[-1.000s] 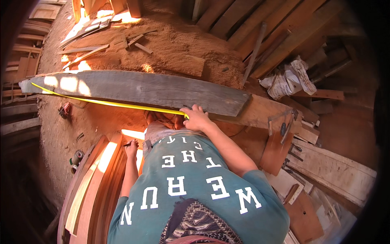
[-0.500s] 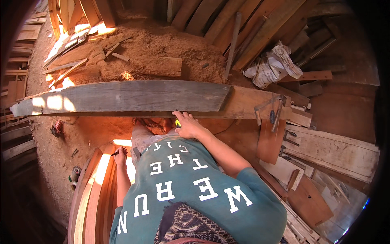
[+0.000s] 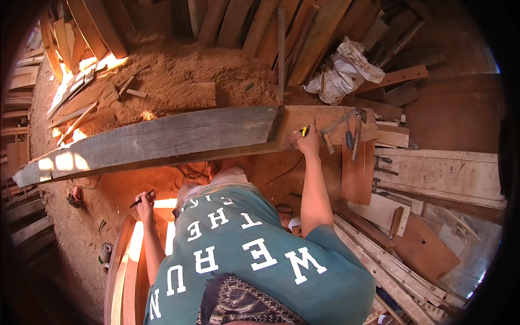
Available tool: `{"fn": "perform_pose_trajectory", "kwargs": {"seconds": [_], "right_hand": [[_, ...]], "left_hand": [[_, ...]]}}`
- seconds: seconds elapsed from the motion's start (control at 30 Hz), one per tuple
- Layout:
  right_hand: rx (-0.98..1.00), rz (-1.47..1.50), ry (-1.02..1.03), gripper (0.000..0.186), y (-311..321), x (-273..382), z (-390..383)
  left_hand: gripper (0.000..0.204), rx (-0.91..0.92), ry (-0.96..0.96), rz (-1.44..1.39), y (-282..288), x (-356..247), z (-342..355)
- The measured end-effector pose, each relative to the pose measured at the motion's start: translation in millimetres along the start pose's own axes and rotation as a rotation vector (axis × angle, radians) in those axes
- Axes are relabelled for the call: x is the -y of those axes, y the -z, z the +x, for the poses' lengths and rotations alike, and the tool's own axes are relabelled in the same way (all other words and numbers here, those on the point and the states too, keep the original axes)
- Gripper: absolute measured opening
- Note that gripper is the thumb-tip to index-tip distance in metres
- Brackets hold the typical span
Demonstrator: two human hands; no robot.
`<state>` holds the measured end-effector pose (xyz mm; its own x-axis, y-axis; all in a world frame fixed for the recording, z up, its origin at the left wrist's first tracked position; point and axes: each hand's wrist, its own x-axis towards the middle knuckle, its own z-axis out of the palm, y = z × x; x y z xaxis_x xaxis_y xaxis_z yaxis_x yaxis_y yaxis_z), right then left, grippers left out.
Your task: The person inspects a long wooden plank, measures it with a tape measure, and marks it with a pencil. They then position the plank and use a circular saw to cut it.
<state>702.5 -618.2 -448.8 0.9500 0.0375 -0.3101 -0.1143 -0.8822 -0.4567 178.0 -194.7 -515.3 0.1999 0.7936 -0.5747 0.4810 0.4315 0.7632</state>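
Note:
My right hand (image 3: 309, 142) is closed around a small yellow-and-black tape measure (image 3: 305, 131), over the pale brown plank (image 3: 301, 115) just beyond the slanted right end of a grey board (image 3: 179, 132). The grey board is long and curved and lies across in front of me. Down at the left, my left hand (image 3: 144, 208) grips a thin dark pen or pencil (image 3: 135, 204), apart from the board. A hammer (image 3: 356, 138), a try square (image 3: 329, 140) and a dark-handled tool (image 3: 349, 140) rest at the plank's right end.
Sawdust (image 3: 179, 65) with loose offcuts covers the ground beyond the board. A white sack (image 3: 344, 76) lies by leaning planks at the back. Curved timbers (image 3: 127, 271) stand at my left. Stacked boards and a whitish panel (image 3: 439, 176) fill the right side.
My right hand has moved right with the tape measure, from the grey board's near edge to past its end. My left hand has shifted slightly left, and the view has turned.

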Motion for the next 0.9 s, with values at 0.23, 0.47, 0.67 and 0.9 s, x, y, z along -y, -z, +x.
{"fn": "perform_pose_trajectory", "kwargs": {"seconds": [0.23, 0.47, 0.67, 0.9], "right_hand": [[-0.131, -0.208, 0.012, 0.079, -17.0, -47.3, 17.7], [-0.158, -0.204, 0.446, 0.051, 19.7, 17.9, -43.7], [0.886, 0.200, 1.141, 0.043, 29.2, 96.5, -181.0], [0.992, 0.151, 1.239, 0.024, 63.4, 106.9, -220.0]], "left_hand": [[0.019, 0.153, -0.297, 0.003, -49.0, -100.5, -61.7], [0.016, 0.170, -0.300, -0.108, -120.3, -110.0, -187.8], [0.015, 0.342, -0.232, -0.181, -163.9, -97.6, -273.9], [0.027, 0.376, -0.253, -0.225, -167.7, -121.2, -323.0]]}}
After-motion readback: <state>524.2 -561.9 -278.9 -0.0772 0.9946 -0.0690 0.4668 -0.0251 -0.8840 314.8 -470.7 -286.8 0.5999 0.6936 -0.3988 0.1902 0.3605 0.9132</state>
